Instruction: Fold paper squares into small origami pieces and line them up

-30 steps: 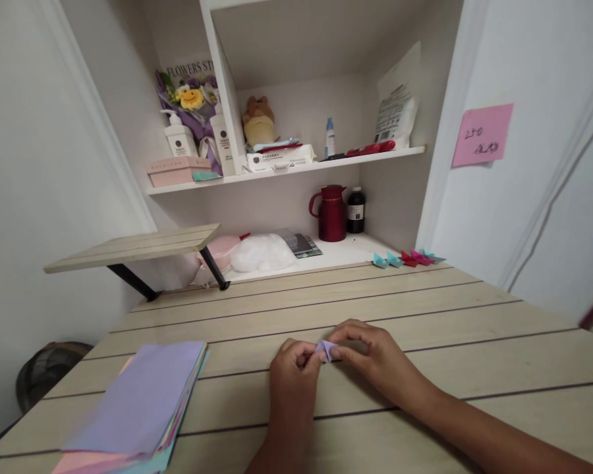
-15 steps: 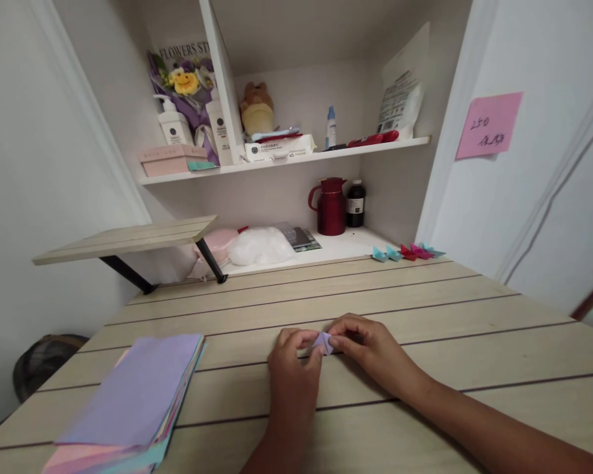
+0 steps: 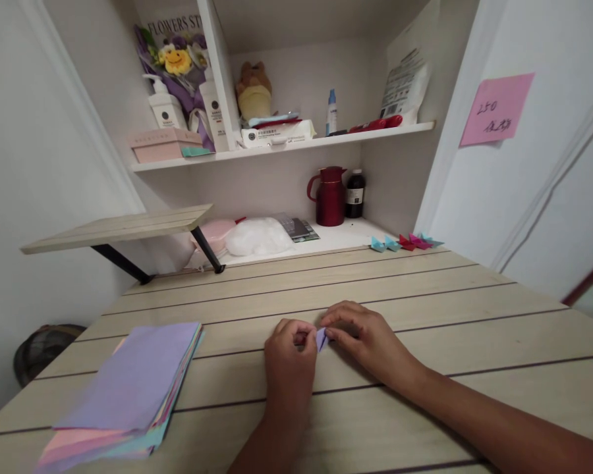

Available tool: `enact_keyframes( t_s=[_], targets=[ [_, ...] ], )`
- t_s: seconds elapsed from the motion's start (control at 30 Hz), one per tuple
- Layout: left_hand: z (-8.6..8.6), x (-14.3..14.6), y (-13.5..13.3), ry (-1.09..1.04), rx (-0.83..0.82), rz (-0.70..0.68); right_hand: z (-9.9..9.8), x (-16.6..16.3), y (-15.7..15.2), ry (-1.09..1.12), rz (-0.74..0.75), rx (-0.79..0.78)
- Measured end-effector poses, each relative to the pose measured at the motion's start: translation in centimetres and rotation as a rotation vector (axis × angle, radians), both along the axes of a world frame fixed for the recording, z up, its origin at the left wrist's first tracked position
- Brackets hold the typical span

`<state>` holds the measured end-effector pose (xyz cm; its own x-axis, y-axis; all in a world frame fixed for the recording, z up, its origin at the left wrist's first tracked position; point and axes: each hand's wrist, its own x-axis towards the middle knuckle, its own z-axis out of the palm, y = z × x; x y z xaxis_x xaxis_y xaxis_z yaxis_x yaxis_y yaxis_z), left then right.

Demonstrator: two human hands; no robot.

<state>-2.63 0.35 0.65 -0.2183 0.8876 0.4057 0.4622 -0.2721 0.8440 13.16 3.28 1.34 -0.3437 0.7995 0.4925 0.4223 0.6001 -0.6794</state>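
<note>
A small folded piece of purple paper (image 3: 321,338) is held between my two hands over the middle of the table (image 3: 415,421). My left hand (image 3: 291,349) pinches its left edge between thumb and curled fingers. On the other side, my right hand (image 3: 360,336) grips the right edge with thumb and fingertips. Fingers cover part of the paper, so its full shape is hidden. To the left lies a stack of coloured paper sheets (image 3: 133,375) with a purple sheet on top.
Several small folded paper boats (image 3: 406,242) stand in a row at the table's back edge. Behind are a red jug (image 3: 330,196), a dark bottle (image 3: 355,194) and a white fluffy bundle (image 3: 258,237). A small raised shelf (image 3: 118,227) stands at back left.
The purple paper has turned and shows a narrower face between the fingers. My left fingers have curled in closer to the thumb. The camera view has shifted slightly.
</note>
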Motion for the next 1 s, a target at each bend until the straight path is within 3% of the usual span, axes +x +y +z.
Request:
enact_keyframes(
  t_s=[0.4, 0.63, 0.73, 0.83, 1.0],
  targets=[
    [-0.6, -0.5, 0.1, 0.111, -0.071, -0.007, -0.3, -0.2, 0.0, 0.003, 0.024, -0.108],
    [0.7, -0.2, 0.0, -0.245, -0.231, -0.106, -0.4, -0.2, 0.0, 0.177, 0.012, -0.259],
    [0.9, 0.1, -0.1, -0.248, -0.254, -0.107, -0.1, -0.1, 0.0, 0.181, -0.011, -0.248],
    [0.6, 0.2, -0.1, -0.136, -0.217, -0.074, 0.1, 0.0, -0.2, 0.140, -0.033, -0.187],
    [-0.1, 0.1, 0.0, 0.039, 0.002, 0.000, 0.2, -0.1, -0.2, 0.072, -0.026, -0.098]
  ],
)
